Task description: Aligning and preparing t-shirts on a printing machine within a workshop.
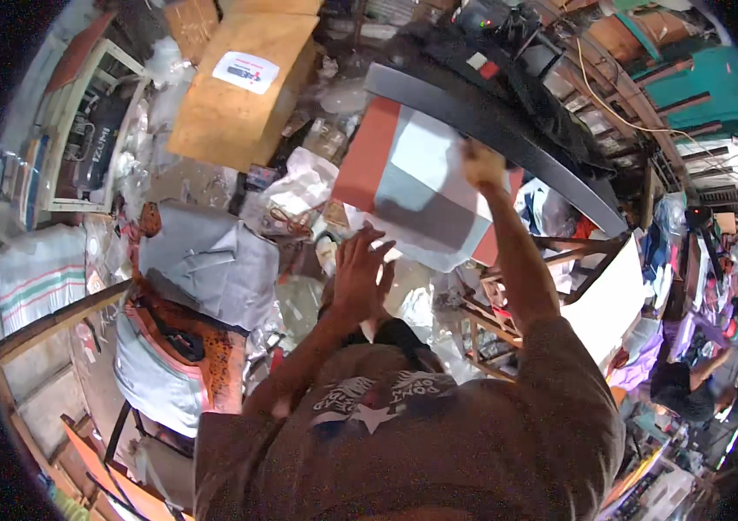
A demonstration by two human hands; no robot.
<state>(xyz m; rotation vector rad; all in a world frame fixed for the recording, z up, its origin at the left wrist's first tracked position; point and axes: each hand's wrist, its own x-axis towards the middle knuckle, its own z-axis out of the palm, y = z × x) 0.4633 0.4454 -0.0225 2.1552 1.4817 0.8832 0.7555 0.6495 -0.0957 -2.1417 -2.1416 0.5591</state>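
Observation:
A pale grey-white sheet (430, 156) lies over a reddish-brown flat panel (360, 169) in front of me. Its near part is in shadow, and its lower edge hangs over the panel's near side. My right hand (482, 165) is at the sheet's far right part, close to a long dark grey bar (499, 130). Motion smears its fingers, so I cannot make out whether it holds anything. Near the panel's front left corner, my left hand (360, 273) has its fingers spread and nothing visible in it.
A tan box-like block (243, 95) stands at the far left. Folded grey cloth (208, 260) lies left of my left hand. Crumpled clear plastic (299, 300) and wooden slats (482, 334) are close by. At the right edge another person (681, 386) is visible.

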